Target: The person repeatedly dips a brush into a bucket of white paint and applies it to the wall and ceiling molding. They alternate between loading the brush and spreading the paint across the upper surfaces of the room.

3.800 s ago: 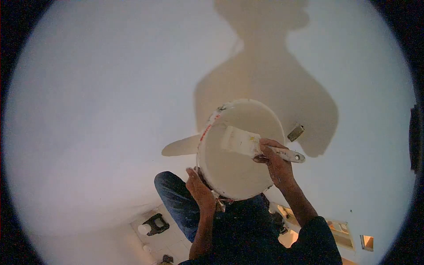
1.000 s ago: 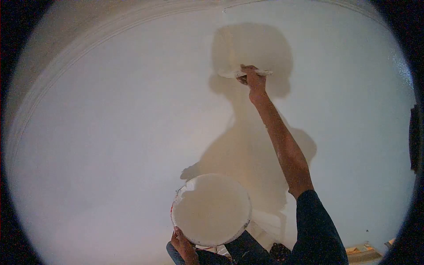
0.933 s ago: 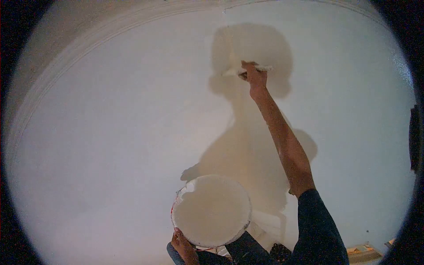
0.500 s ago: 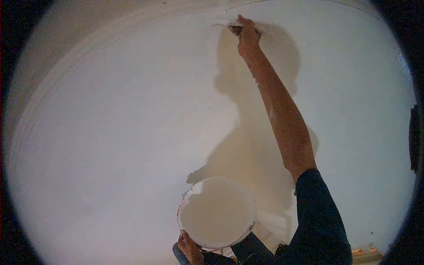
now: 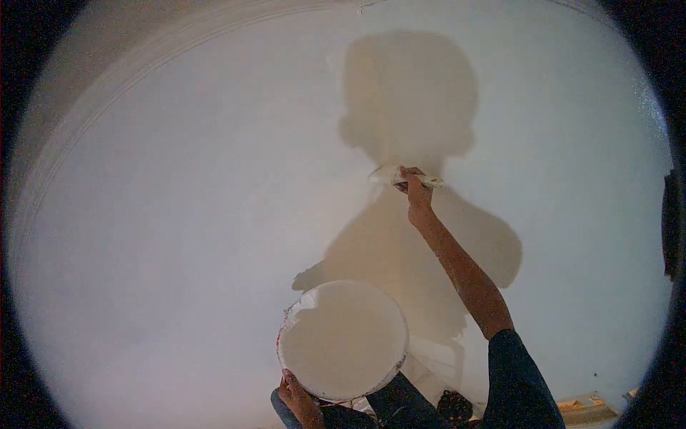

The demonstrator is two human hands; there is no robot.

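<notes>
My right hand [image 5: 416, 191] is closed around a paintbrush [image 5: 384, 174] coated in white, held sideways against the pale wall [image 5: 193, 214]. Its bristles point left and the handle end sticks out to the right of my fingers. Low in the view, my left hand [image 5: 303, 404] grips the near left rim of a round bucket [image 5: 303, 303]. White paint [image 5: 346, 347] fills most of the bucket's mouth, and smears of it cover the rim.
My shadow [image 5: 411, 93] falls on the wall around the brush. A curved moulding [image 5: 93, 118] borders the wall at upper left. A dark object [image 5: 670, 225] stands at the far right edge, and an orange-brown item [image 5: 586, 411] lies at the lower right.
My right hand has come down the wall with the paintbrush, from near the top to mid-height, and the elbow is lower. The bucket has shifted slightly left in view.
</notes>
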